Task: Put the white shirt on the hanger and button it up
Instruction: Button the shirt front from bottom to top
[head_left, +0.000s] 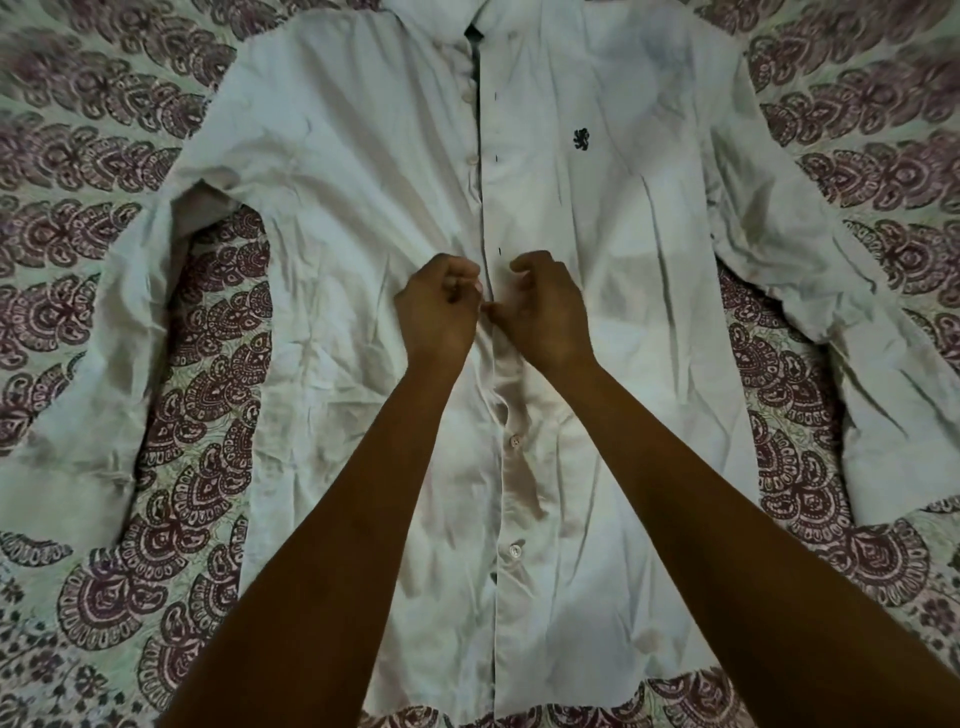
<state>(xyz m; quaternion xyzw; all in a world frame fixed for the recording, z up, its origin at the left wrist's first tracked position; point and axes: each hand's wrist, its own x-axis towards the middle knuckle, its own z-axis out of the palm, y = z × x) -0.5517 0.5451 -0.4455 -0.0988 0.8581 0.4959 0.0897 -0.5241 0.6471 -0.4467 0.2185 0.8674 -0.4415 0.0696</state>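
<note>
The white shirt (363, 218) lies flat, front side up, on a patterned bedspread, collar at the top edge. A small dark logo (580, 139) marks its chest. My left hand (439, 312) pinches the left edge of the front placket at mid-chest. My right hand (545, 312) pinches the right edge of the placket beside it, fingertips nearly touching. Below my hands two buttons (515, 441) sit fastened through the placket. Above my hands the buttons (472, 159) lie beside open buttonholes. A dark shape at the collar opening (474, 34) may be the hanger; no other part of it shows.
The bedspread (208, 364) with maroon paisley print surrounds the shirt. The left sleeve (78, 415) bends down along the left side. The right sleeve (883, 389) runs down the right side.
</note>
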